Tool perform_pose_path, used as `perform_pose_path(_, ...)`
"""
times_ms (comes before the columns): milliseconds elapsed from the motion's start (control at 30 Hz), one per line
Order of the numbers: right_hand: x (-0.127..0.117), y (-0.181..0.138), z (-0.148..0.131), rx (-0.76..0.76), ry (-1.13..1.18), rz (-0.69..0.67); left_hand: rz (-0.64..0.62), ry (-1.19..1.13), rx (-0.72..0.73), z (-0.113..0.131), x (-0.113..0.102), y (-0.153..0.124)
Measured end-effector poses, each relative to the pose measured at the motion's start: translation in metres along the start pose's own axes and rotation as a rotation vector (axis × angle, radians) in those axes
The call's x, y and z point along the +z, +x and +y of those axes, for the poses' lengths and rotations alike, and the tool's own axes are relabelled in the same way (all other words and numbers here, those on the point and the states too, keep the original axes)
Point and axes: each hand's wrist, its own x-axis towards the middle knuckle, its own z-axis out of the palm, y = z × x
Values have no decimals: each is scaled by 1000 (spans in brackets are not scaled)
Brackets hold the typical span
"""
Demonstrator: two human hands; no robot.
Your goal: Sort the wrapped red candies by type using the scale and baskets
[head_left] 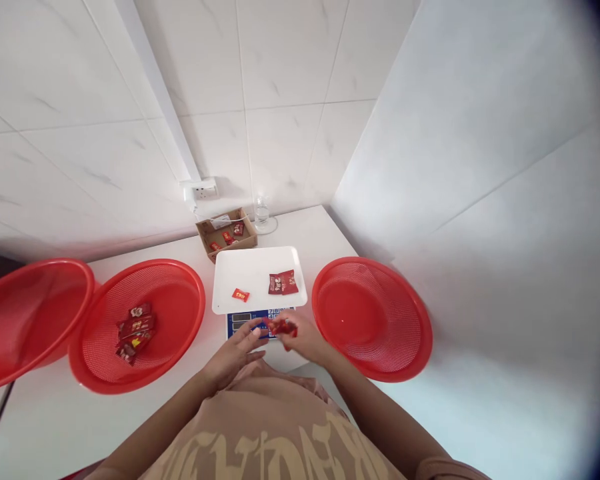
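Note:
My right hand (303,335) is closed on several small red packets (283,327) in front of the scale. Fingers apart, my left hand (237,352) is held just to the left of them, and I see nothing in its grasp. Beyond both hands is a kitchen scale with a white weighing tray (255,267) and a blue keypad panel (241,319), partly covered by my fingers. On the tray lie a small bright red packet (241,295) and larger dark red packets (283,283) side by side.
A red mesh basket (187,280) at left holds several red packets (136,332). Another red basket (75,287) overlaps it at far left, and a third red basket (420,327) stands at right. Behind the scale are a cardboard box (250,237) with packets and a clear bottle (261,215).

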Motion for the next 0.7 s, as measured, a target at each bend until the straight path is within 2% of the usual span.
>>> perform_pose_path(67,23,-1,-4,-130,-100,-80,-41,-113,-55,1,7,2)
perform_pose_path(133,34,-3,-5,-159,-95,-121,-54,-154,-91,0,6,3)
perform_pose_path(267,33,-4,-1,70,98,-155,-48,-238,-130,-6,-3,0)
perform_pose_path(367,30,-3,1,147,144,-138,-6,-258,-140,-8,-5,-2)
perform_pose_path(500,35,4,4,156,243,-65,20,-284,-129,-7,-4,-2)
perform_pose_path(700,34,41,14,331,674,166,159,-398,-117,-3,-10,-1)
